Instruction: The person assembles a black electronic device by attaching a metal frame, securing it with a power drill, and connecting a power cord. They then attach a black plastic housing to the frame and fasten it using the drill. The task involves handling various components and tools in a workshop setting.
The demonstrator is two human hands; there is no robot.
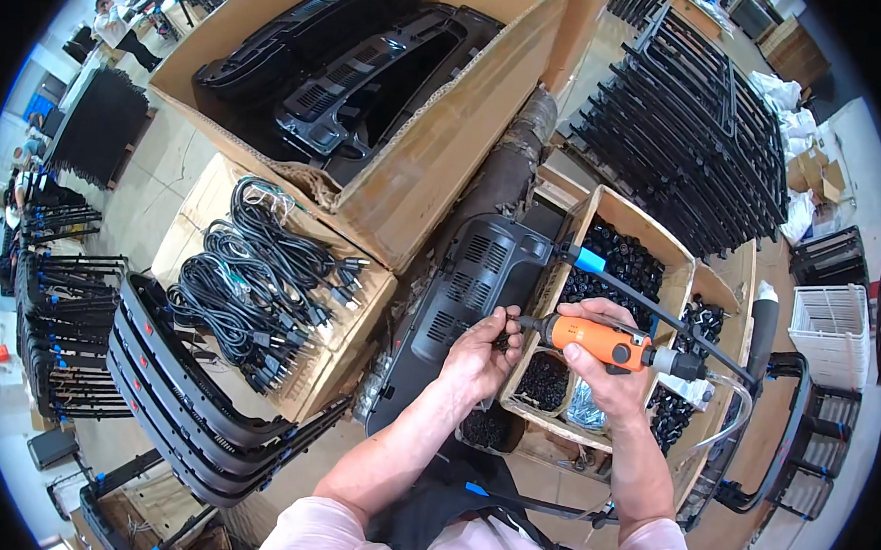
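Observation:
My right hand (605,368) is wrapped around an orange air screwdriver (591,341), whose clear hose (742,410) curves away from its rear end. The driver lies roughly level, its dark tip pointing left. Close to that tip are the curled, pinched fingers of my left hand (481,357); something small and dark shows among them, too small to name. Beneath and beyond the left hand lies a black plastic cover (475,277) with vent slots. A black frame bar (648,304) with a blue wrap crosses behind the driver.
To the right, a wooden bin (683,250) holds black knobs, dark screws (545,380) and silvery fasteners. Bundled black power cords (261,286) cover a carton at left. Behind it stands a large cardboard box (447,146) of black covers. Stacked black frames (687,139) stand at far right.

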